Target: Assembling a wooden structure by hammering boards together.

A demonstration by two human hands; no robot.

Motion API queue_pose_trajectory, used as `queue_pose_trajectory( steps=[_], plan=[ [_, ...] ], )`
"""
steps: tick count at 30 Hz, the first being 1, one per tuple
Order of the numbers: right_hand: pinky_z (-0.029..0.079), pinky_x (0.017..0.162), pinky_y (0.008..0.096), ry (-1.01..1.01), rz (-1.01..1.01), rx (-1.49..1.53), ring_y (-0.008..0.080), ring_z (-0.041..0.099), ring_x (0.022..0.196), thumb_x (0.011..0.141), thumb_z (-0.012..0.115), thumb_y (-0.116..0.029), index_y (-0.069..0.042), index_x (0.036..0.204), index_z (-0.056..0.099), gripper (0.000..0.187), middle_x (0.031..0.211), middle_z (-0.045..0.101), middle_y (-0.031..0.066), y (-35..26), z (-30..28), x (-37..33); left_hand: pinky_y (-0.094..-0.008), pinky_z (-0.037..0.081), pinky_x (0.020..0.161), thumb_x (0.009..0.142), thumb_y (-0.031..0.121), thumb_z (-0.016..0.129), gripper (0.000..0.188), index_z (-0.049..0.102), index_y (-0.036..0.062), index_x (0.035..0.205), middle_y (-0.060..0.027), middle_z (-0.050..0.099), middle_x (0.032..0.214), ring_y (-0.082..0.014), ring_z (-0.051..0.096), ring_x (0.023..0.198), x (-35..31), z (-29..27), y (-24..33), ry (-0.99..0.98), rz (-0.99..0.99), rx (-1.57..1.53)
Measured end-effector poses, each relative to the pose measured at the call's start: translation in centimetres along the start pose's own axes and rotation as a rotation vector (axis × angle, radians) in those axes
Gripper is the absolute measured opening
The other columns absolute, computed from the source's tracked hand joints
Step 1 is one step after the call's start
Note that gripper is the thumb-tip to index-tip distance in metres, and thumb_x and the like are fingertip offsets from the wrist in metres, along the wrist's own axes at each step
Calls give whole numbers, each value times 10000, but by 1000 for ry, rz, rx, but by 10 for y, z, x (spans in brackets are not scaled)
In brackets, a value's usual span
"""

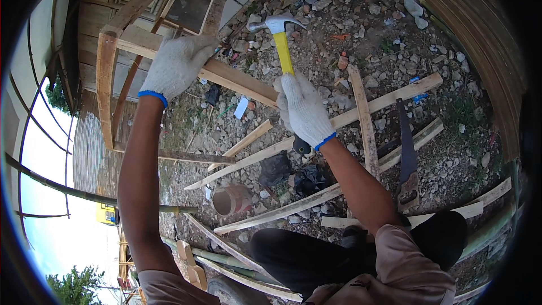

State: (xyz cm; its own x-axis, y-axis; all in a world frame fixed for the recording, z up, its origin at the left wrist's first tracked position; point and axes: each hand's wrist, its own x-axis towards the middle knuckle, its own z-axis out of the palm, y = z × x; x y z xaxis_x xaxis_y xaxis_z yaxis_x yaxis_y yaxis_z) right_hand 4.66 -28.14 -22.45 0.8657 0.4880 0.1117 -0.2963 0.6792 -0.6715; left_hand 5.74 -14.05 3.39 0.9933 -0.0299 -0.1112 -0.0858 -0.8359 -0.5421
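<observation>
My right hand (307, 110), in a white knit glove with a blue cuff, is wrapped round the handle of a claw hammer (283, 53). The grip is yellow, and the grey steel head points up and away from me. Its dark butt end shows below the glove. My left hand (176, 66), gloved the same way, is closed over a wooden beam (241, 83) that runs across in front of me. Its fingertips are partly hidden against the wood. That beam meets a wooden frame (107, 79) at the left.
A handsaw (407, 147) lies on the stony ground at the right, among several loose wooden strips (384, 101). A round brown container (231, 199) and black plastic bags (310, 179) lie nearer. Bamboo poles (226, 260) stretch along the lower left; a slatted wall (480, 39) curves along the right.
</observation>
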Motion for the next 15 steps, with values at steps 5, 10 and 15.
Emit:
queue_pose_trajectory(
  steps=[5,10,15],
  plan=[
    [454,552,258,177,-81,-332,74,511,626,1094,488,-340,-54,1132,551,295,798,552,15,19,-4,6,-505,421,1093,1009,209,621,276,723,63,1220,-132,731,1125,-305,646,1141,-39,5,19,960,-188,-130],
    [338,406,224,41,-66,284,59,437,487,1106,491,-300,-167,1427,444,350,792,546,-5,2,17,-11,-530,384,1128,902,262,764,740,435,86,1541,-317,340,1513,-442,386,1400,-58,76,42,1016,-542,-379],
    [357,425,215,-35,-26,216,39,419,512,1110,484,-356,-207,1570,363,499,714,467,-41,8,16,-18,-581,286,1192,861,252,790,947,268,146,1644,-396,121,1608,-532,151,1524,-39,108,62,825,-482,-374]
  ],
)
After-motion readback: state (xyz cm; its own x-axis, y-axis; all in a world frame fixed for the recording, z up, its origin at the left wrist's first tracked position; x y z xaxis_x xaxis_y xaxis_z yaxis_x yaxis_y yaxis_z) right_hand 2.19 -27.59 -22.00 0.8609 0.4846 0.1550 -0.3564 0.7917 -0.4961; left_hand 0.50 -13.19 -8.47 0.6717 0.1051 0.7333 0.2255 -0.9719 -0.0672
